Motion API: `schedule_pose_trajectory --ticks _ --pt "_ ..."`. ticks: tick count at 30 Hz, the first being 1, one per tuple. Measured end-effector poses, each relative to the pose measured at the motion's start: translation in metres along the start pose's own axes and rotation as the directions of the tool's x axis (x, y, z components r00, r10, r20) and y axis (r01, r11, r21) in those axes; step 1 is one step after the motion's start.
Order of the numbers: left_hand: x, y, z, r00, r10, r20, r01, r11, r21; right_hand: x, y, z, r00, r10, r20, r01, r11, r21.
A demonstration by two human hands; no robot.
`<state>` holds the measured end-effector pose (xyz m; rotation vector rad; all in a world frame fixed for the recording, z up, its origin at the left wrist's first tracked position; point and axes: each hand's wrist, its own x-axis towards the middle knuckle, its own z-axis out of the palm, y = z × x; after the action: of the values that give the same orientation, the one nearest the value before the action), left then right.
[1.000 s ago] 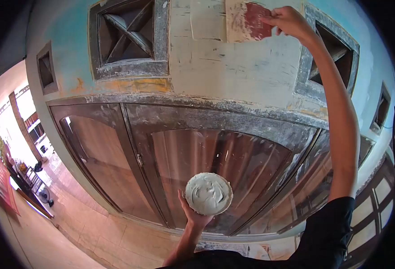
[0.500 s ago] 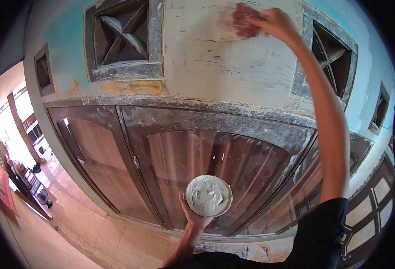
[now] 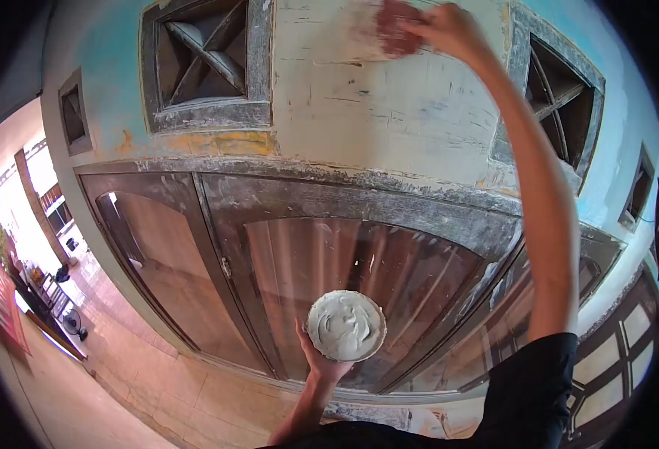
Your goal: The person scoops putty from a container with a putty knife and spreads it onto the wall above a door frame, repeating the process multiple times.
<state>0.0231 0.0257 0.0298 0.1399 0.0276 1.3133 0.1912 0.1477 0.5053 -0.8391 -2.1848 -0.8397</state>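
Observation:
My right hand [image 3: 453,31] is raised high and grips a reddish-brown flat scraper [image 3: 398,30], its blade against the cream-coated wall [image 3: 389,112]. Some smearing blurs the scraper's edges. Low in the middle, my left hand [image 3: 323,363] supports a round bowl [image 3: 382,335] from below and at its left side. Pale grey-white putty [image 3: 346,326] with swirled ridges fills the bowl. Thin dark scratches and gaps mark the wall coating below the scraper.
Vent frames with crossed bars, one left [image 3: 208,56] and one right [image 3: 558,101], flank the wall patch. Under it stands a worn wooden door frame [image 3: 359,191] with glass panes. A tiled floor [image 3: 187,393] runs left toward a fan [image 3: 71,322]. Another panelled door [image 3: 606,359] is at right.
My right hand and the scraper have slid a little left and slightly up along the wall. The bowl in my left hand has barely shifted.

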Motion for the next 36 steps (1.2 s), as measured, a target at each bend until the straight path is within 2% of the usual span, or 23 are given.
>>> schedule_pose_trajectory --ticks 1,2,3,4,5,7,8,9,10,11,12,15,16,17,21,25,26,27,29,32,33,35,36 --pt "0.000 0.001 -0.004 1.000 -0.017 0.004 0.017 1.000 -0.002 0.001 0.046 0.016 0.972 0.200 -0.123 -0.221 0.955 -0.199" --pt "0.000 0.002 -0.006 0.999 -0.035 0.010 0.035 0.999 -0.004 -0.015 0.051 -0.003 0.961 0.270 -0.055 -0.275 0.953 -0.127" --pt "0.000 0.003 -0.005 0.999 -0.035 0.013 0.035 0.999 -0.004 -0.030 0.060 -0.014 0.957 0.278 -0.084 -0.286 0.954 -0.090" --pt "0.000 0.002 -0.004 1.000 -0.017 0.007 0.017 1.000 0.010 -0.035 0.060 -0.028 0.934 0.357 0.009 -0.356 0.934 -0.037" --pt "0.000 0.001 -0.004 1.000 0.002 0.000 -0.002 1.000 0.022 -0.035 0.060 -0.030 0.934 0.357 0.009 -0.356 0.934 -0.039" --pt "0.003 -0.002 -0.013 1.000 -0.003 -0.018 0.004 1.000 0.013 -0.029 0.033 -0.024 0.958 0.280 -0.058 -0.271 0.954 0.130" --pt "0.004 -0.003 -0.016 0.999 -0.009 -0.038 0.009 1.000 0.005 -0.012 0.032 -0.014 0.961 0.275 -0.021 -0.274 0.961 0.047" --pt "0.004 -0.005 -0.011 0.999 -0.016 -0.036 0.016 1.000 0.009 0.000 0.013 0.001 0.975 0.124 -0.186 -0.107 0.989 0.101" --pt "0.003 -0.008 -0.003 1.000 -0.007 -0.004 0.007 1.000 0.022 0.013 -0.003 -0.003 0.964 0.253 -0.076 -0.240 0.960 0.144" --pt "0.004 -0.010 0.003 1.000 0.004 0.029 -0.005 0.999 0.032 0.025 -0.019 0.001 0.949 0.300 -0.098 -0.306 0.951 -0.054" --pt "0.006 -0.012 0.004 0.999 0.002 0.033 -0.003 0.999 0.033 0.029 -0.022 0.006 0.933 0.352 -0.079 -0.348 0.935 0.063" --pt "0.007 -0.014 0.000 0.999 -0.034 0.027 0.034 0.999 -0.008 0.014 0.006 0.000 0.937 0.345 -0.063 -0.346 0.938 -0.009" --pt "0.006 -0.014 -0.002 0.999 -0.043 0.012 0.043 0.999 0.006 0.006 0.054 0.000 0.967 0.249 -0.046 -0.252 0.931 -0.262" --pt "0.005 -0.014 -0.003 0.999 -0.049 -0.002 0.049 0.999 0.020 -0.014 0.065 -0.013 0.963 0.265 -0.043 -0.269 0.953 -0.137" --pt "0.006 -0.014 -0.004 0.999 -0.041 -0.024 0.041 0.999 -0.008 -0.054 0.093 -0.045 0.925 0.372 0.081 -0.370 0.928 -0.041" --pt "0.005 -0.018 -0.002 0.997 -0.070 0.016 0.070 0.997 -0.034 -0.021 0.011 0.006 0.953 0.303 -0.001 -0.300 0.946 0.119" --pt "0.006 -0.020 0.000 0.997 -0.061 0.036 0.063 0.997 -0.050 -0.010 0.000 0.024 0.977 0.212 -0.031 -0.204 0.964 0.169" --pt "0.007 -0.022 0.002 0.997 -0.063 0.037 0.065 0.996 -0.054 -0.003 -0.043 0.022 0.941 0.336 -0.046 -0.315 0.917 0.243" --pt "0.007 -0.023 0.004 0.996 -0.081 0.032 0.080 0.996 0.050 0.003 -0.042 0.039 0.908 0.418 0.002 -0.411 0.891 0.195" --pt "0.004 -0.024 0.007 0.997 -0.078 0.024 0.077 0.996 0.052 -0.019 0.003 0.046 0.954 0.244 -0.173 -0.268 0.955 -0.130" --pt "0.004 -0.024 0.007 0.997 -0.077 0.026 0.076 0.996 0.051 -0.032 0.010 0.027 0.967 0.222 -0.126 -0.245 0.947 -0.210" --pt "0.002 -0.021 0.007 0.993 -0.103 0.060 0.104 0.995 -0.004 -0.062 0.037 -0.001 0.947 0.311 -0.076 -0.320 0.931 -0.173" --pt "0.002 -0.020 0.008 0.993 -0.102 0.061 0.103 0.995 -0.003 -0.074 0.043 -0.013 0.939 0.340 -0.039 -0.342 0.939 -0.044"
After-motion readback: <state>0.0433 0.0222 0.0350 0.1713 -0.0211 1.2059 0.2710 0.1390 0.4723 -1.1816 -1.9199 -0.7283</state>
